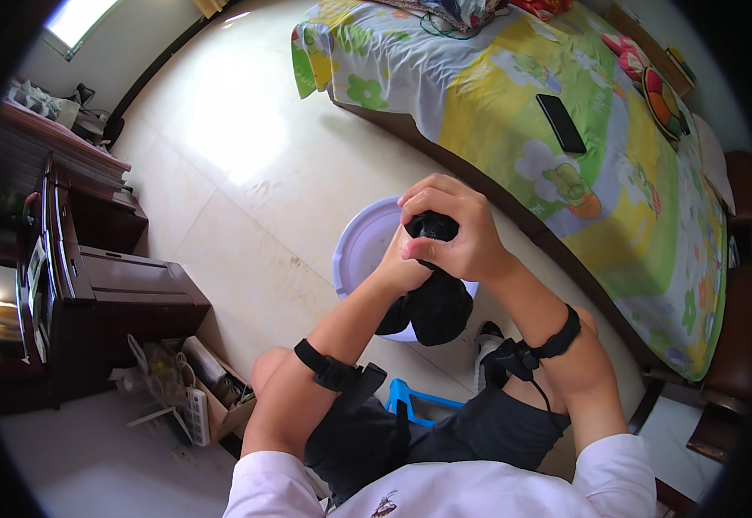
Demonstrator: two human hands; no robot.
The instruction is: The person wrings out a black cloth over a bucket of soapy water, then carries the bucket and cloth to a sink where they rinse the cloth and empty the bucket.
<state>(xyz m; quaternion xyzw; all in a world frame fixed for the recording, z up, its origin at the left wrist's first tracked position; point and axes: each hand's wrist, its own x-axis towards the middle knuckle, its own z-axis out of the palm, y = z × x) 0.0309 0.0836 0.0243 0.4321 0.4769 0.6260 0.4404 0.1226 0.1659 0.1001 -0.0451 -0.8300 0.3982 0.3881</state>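
Both my hands grip a wet-looking black cloth (442, 307) above a light purple plastic basin (366, 236) on the floor. Curled round the cloth's upper part is my right hand (463, 226), fingers on top and thumb below. My left hand (405, 262) lies against it, largely covered by the right, its fingers hidden. Below the hands the cloth hangs in rounded lobes over the basin's near side. What garment the cloth is, I cannot tell.
A bed with a patterned sheet (479, 97) stands to the right, bearing a black phone (560, 123). Dark wooden cabinets (129, 275) and a cardboard box (220, 408) with a power strip (197, 414) are at left. Part of a blue plastic stool (398, 392) shows between my legs.
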